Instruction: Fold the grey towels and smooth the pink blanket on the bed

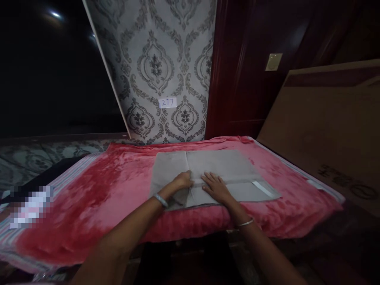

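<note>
A grey cloth (pixel 213 163) with fold creases lies spread on a pink and red plush blanket (pixel 124 198). A pale strip (pixel 264 189) shows near its right end. My left hand (pixel 183 181) is closed near the middle of the cloth, beside the upright crease, with the fabric puckered at the fingertips. Just to its right, my right hand (pixel 216 188) rests palm down on the cloth, fingers spread. Each wrist wears a bracelet.
The blanket covers a table against a patterned wall (pixel 154 67) bearing a label marked 277 (pixel 168 103). A large dark screen (pixel 56 71) stands at left. A cardboard box (pixel 323 130) is at right, below a wall switch plate (pixel 273 62).
</note>
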A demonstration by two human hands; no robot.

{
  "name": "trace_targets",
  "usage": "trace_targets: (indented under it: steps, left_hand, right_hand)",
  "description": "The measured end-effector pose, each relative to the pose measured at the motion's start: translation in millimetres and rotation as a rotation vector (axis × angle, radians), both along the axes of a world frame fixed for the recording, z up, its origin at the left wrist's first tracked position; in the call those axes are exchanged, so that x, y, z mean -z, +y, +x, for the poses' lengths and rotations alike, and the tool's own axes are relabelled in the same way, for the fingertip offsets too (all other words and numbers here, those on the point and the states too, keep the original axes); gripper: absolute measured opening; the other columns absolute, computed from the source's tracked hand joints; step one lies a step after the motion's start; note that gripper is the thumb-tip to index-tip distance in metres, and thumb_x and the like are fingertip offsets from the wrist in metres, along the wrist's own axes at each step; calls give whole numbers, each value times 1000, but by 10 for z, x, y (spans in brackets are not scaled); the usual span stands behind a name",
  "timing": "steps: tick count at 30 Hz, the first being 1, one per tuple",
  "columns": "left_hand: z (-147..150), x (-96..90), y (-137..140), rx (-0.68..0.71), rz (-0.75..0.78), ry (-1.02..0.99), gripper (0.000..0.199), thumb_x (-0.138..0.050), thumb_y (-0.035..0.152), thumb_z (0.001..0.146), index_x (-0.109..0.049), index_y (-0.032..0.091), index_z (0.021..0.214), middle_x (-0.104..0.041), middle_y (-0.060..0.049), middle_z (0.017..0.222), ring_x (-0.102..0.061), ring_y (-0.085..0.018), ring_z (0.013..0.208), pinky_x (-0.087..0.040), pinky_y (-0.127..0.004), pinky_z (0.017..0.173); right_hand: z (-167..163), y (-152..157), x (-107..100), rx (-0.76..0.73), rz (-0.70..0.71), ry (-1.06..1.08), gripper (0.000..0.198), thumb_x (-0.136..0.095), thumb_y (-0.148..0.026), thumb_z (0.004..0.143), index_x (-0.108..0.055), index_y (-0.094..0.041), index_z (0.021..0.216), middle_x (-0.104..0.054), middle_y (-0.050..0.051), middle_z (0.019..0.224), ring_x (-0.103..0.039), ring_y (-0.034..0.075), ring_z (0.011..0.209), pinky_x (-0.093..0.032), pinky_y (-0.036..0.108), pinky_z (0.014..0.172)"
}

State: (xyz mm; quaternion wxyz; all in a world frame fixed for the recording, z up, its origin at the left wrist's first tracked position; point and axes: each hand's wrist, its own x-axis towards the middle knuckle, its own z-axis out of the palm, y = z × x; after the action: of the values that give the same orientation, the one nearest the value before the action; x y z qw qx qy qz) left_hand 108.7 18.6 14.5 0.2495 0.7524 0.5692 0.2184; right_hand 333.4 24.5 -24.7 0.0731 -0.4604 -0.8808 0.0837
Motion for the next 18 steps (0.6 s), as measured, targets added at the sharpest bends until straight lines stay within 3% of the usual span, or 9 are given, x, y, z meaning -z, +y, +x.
trace_targets:
  steps: [4, 6, 9, 13, 18]
  left_hand:
    - [-306, -107, -129, -86, -73, -117, 56, -66, 44, 83, -66, 10, 127, -71, -8, 84, -66, -19, 72, -51, -31, 66]
    - [-631, -206, -190, -278, -39, -283, 53, -70, 42, 76, -69, 12, 119, -70, -5, 79, -65, -19, 68, -52, -31, 66]
    - [-1097, -258, -305, -573, 140, -438, 47, -74, 37, 67, -72, 15, 109, -72, -6, 93, -67, -23, 89, -54, -35, 83]
    - [-1396, -47, -529, -719, 195, -502, 49, -73, 45, 65, -70, 15, 103, -71, -10, 102, -66, -26, 100, -53, -39, 90]
    - [-1418, 330, -721, -722, 200, -757, 57, -78, 53, 59, -70, 16, 102, -73, -10, 104, -67, -25, 102, -52, -42, 97]
  right_hand:
    - [0, 17, -53, 21, -24, 27, 57, -44, -43, 101, -41, -31, 157, -29, 4, 167, -24, 27, 155, -21, 54, 122]
    - [-48, 24, -128, 52, -38, 89, 52, -48, -39, 99, -51, -28, 150, -40, 7, 163, -33, 28, 151, -28, 50, 119]
    - [-220, 43, -265, 134, -94, 222, 40, -47, -32, 100, -68, -20, 132, -63, 12, 141, -54, 23, 133, -39, 35, 109]
    - [-569, 125, -365, 234, -192, 277, 35, -51, -37, 99, -76, -15, 109, -76, 15, 111, -68, 23, 107, -46, 28, 88]
    - [-888, 307, -346, 295, -264, 384, 27, -65, -35, 91, -77, -15, 103, -76, 15, 111, -69, 25, 105, -48, 27, 84]
